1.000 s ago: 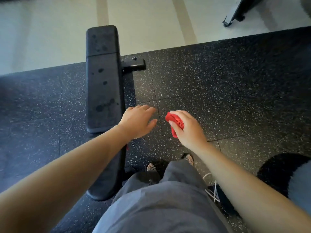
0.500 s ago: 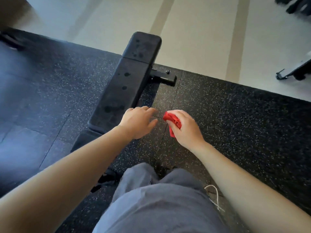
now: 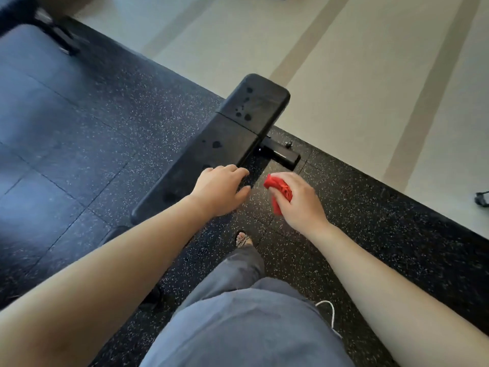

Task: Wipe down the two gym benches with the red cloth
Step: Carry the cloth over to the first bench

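The droplet-spotted gym bench point(image 3: 225, 144) runs diagonally away, ahead-left of both hands. The left hand point(image 3: 221, 189), empty with fingers relaxed, is nearer, at its right edge. The right hand point(image 3: 299, 202) clutches the bunched red cloth point(image 3: 280, 189) over the rubber floor point(image 3: 370, 207) just beside the bench.

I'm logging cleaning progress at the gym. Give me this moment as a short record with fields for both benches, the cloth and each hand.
near bench: black pad with dark, wet-looking spots; nothing wiping it
second bench: top left, blurred dark pad
red cloth: bunched, over the rubber floor beside the near bench
right hand: grips the red cloth
left hand: empty, fingers relaxed, at the near bench's edge nearest the cloth; contact unclear
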